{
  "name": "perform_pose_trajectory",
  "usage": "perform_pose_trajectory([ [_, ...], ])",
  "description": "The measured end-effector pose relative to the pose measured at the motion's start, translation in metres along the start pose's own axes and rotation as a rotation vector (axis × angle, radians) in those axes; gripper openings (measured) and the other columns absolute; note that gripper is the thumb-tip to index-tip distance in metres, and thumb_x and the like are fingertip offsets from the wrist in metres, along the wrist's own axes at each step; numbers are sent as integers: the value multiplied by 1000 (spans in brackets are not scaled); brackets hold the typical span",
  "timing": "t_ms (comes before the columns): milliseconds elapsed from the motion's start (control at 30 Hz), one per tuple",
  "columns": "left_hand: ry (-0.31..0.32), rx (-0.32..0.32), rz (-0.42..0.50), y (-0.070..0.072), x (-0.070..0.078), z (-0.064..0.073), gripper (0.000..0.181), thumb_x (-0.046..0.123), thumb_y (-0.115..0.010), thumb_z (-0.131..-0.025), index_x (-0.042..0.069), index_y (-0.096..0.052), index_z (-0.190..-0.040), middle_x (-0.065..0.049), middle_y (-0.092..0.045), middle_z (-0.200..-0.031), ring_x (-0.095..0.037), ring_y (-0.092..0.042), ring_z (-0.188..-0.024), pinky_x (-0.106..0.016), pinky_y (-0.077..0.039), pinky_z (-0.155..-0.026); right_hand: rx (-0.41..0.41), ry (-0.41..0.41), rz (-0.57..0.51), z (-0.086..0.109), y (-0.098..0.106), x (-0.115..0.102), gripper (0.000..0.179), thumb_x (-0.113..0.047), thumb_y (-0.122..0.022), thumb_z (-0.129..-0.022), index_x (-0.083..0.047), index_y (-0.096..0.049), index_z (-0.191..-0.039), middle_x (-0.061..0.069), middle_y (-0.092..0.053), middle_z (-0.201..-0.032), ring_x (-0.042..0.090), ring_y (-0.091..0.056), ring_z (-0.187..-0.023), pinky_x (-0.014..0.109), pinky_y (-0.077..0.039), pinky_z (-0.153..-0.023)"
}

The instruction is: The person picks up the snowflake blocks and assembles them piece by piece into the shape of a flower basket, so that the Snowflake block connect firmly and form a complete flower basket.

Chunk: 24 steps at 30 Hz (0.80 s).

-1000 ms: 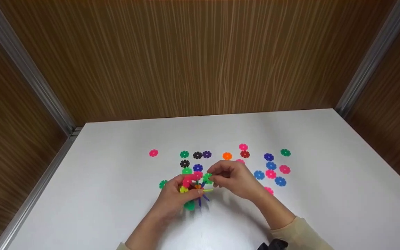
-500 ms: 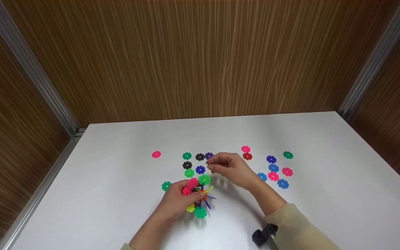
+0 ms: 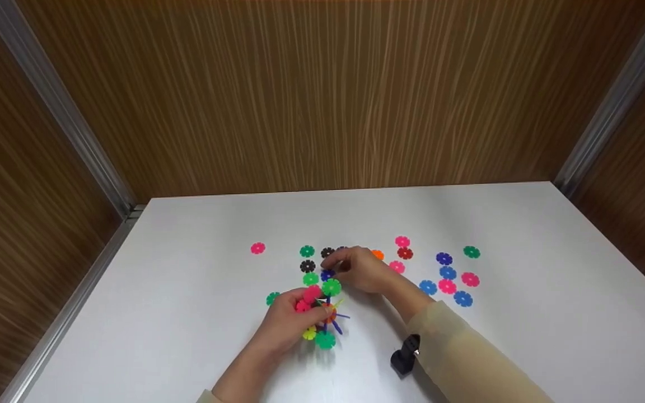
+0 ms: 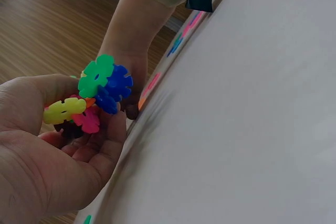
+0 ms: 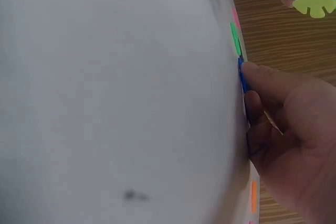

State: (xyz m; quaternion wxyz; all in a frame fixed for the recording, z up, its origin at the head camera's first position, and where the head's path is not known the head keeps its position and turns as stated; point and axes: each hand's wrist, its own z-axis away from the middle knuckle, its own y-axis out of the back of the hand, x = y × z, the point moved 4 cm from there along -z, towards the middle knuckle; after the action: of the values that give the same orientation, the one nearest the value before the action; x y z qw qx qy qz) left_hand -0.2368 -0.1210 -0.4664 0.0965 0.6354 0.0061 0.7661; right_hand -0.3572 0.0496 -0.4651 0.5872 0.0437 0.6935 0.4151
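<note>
My left hand (image 3: 294,319) grips a cluster of interlocked plastic snowflake discs between thumb and fingers, just above the table. The cluster shows a light green disc (image 3: 331,287) on top, a pink disc (image 3: 312,293), a yellow disc (image 4: 64,110) and a darker green disc (image 3: 325,340) below. Blue discs (image 4: 119,83) stand out from it in the left wrist view. My right hand (image 3: 363,271) is down at the table, thumb and fingers curled at a flat dark blue disc (image 3: 327,275). In the right wrist view they pinch the blue disc (image 5: 242,75) by its edges; the hand partly hides it.
Loose discs lie flat around the hands: black (image 3: 307,266), light green (image 3: 311,279) and green (image 3: 307,251) ones just beyond the left hand. Pink (image 3: 447,286), blue (image 3: 463,298) and red (image 3: 405,253) ones lie to the right. Wood-grain panels (image 3: 345,101) enclose the white table (image 3: 199,268).
My right hand has let go of the light green disc, now on the cluster, and moved away and down to the dark blue disc. The left hand has turned the cluster slightly.
</note>
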Motion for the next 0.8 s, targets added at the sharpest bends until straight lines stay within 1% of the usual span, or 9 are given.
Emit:
perform_pose_trajectory([
  [100,-16,1,24,1,0,0,43,23,-86,-90,2,-71,-124,-6,-74,-104,-19,-72,-93,-28,-60,-88,-2,11,51,2,-1,-1,33,2,-74,-97,-20,-80,-120,-4,-73,-115,20,-64,-106,36,-58,-97],
  [167,-31,-5,45,1,1,0,44,22,-85,-90,0,-70,-125,-6,-75,-103,-18,-72,-93,-28,-60,-89,-6,23,65,5,-1,0,31,1,-76,-95,-19,-81,-118,-4,-73,-112,20,-64,-102,37,-59,-96],
  [300,-35,-8,68,1,0,-1,45,22,-85,-91,-1,-70,-126,-6,-76,-104,-19,-72,-95,-27,-60,-89,12,32,40,17,2,3,21,-5,-77,-96,-20,-82,-112,-5,-74,-105,19,-65,-97,37,-59,-92],
  [367,-23,-3,67,1,0,-2,46,23,-85,-91,0,-70,-127,-6,-75,-107,-19,-71,-97,-28,-60,-91,34,29,-1,25,5,4,19,-7,-76,-98,-21,-82,-109,-5,-74,-102,20,-64,-95,35,-59,-88],
  [433,-7,7,66,1,0,-1,47,23,-86,-91,1,-69,-128,-7,-74,-111,-19,-69,-100,-28,-59,-93,62,36,-62,34,10,5,16,-8,-75,-99,-19,-82,-110,-3,-73,-103,21,-64,-94,33,-59,-84],
  [567,13,21,61,-1,0,0,49,23,-86,-90,2,-67,-131,-8,-70,-116,-20,-67,-103,-29,-59,-95,93,70,-226,55,22,4,16,-13,-75,-100,-11,-80,-116,5,-72,-105,25,-68,-89,30,-61,-79],
  [633,14,21,58,-2,0,0,50,23,-86,-90,2,-67,-131,-8,-70,-116,-21,-66,-102,-29,-59,-94,89,97,-313,65,26,0,19,-13,-74,-101,-7,-78,-119,12,-73,-107,26,-71,-87,30,-63,-80],
  [700,16,18,65,-3,0,1,50,24,-86,-91,1,-66,-131,-9,-70,-115,-21,-66,-100,-28,-59,-92,76,121,-373,73,28,-4,21,-12,-72,-102,-5,-77,-121,18,-73,-106,26,-73,-85,31,-63,-81],
  [800,22,17,76,-4,0,1,49,25,-86,-91,2,-67,-130,-8,-70,-114,-21,-66,-99,-28,-59,-91,60,144,-407,81,28,-12,22,-9,-70,-103,-2,-75,-123,20,-74,-107,27,-74,-85,33,-64,-82],
])
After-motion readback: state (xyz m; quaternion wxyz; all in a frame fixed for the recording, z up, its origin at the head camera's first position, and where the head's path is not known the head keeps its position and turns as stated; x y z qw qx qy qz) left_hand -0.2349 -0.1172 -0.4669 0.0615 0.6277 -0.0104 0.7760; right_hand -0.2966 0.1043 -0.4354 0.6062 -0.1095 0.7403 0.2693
